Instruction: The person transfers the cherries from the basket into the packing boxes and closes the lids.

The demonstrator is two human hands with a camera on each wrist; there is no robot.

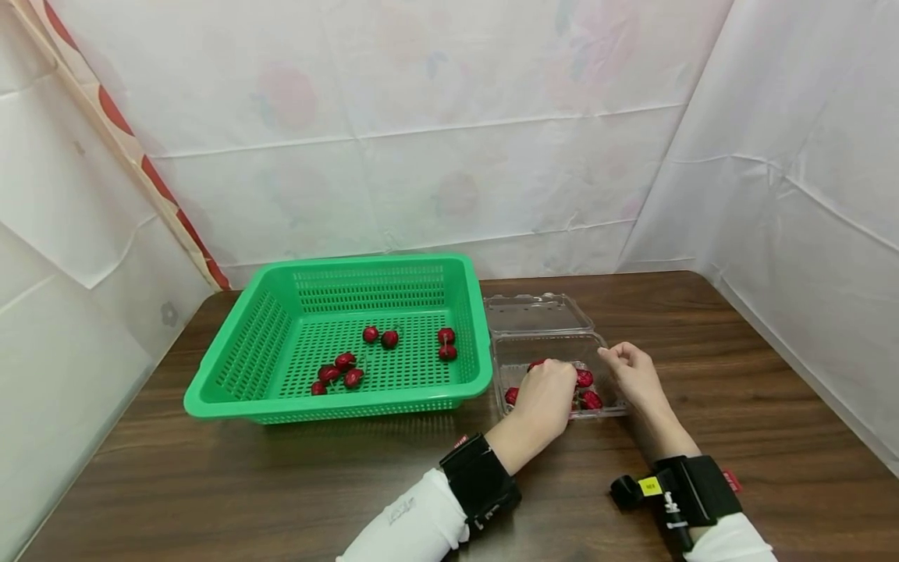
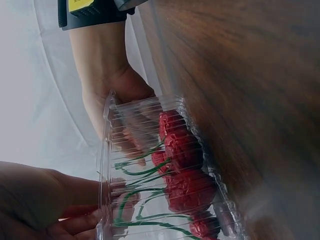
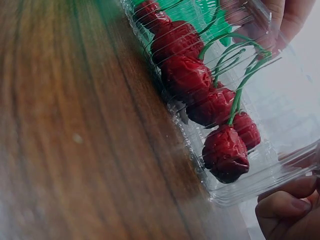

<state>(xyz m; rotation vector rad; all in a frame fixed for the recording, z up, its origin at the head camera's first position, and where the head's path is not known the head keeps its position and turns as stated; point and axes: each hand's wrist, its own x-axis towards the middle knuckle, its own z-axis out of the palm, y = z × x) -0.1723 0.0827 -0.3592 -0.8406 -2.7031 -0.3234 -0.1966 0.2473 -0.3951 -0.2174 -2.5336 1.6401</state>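
A clear plastic clamshell box stands with its lid folded back. Inside lie several red cherries with green stems; they look glossy and wrinkled up close. My left hand reaches over the near side, fingers bent down into the box. Its fingertips are hidden in the head view, and whether they pinch a cherry is unclear. A reddish patch shows by its fingers in the left wrist view. At the box's right edge, my right hand pinches the rim between thumb and fingers.
Left of the box sits a green slotted basket with several cherries on its floor. Both stand on a dark wooden table. White sheeting hangs behind and at the sides.
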